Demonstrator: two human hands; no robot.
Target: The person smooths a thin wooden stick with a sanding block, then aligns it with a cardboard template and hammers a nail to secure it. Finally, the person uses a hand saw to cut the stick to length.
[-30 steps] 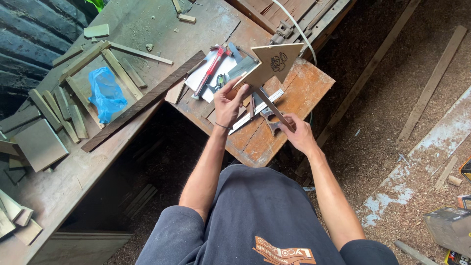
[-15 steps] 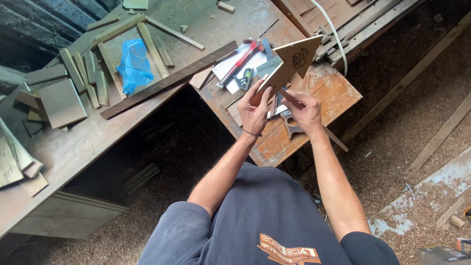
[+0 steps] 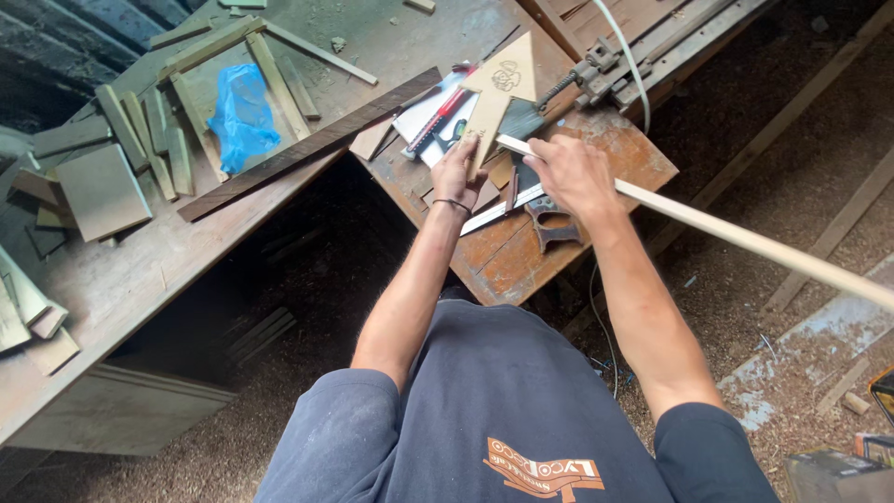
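Outdoor woodworking spot over a sawdust-strewn floor.

A long, worn grey wooden workbench (image 3: 130, 279) runs along the left, beside a smaller rust-orange plywood table (image 3: 521, 256). The brown earth floor (image 3: 745, 112) is covered in sawdust and shavings, with loose timber strips (image 3: 829, 233) lying on it. Dark corrugated sheeting (image 3: 56, 47) lies at upper left. Daylight is soft and even.

A woodworking shop: worn workbench (image 3: 140, 270), wood offcuts (image 3: 102, 191), clamp (image 3: 596, 70), sawdust-strewn floor (image 3: 745, 214).
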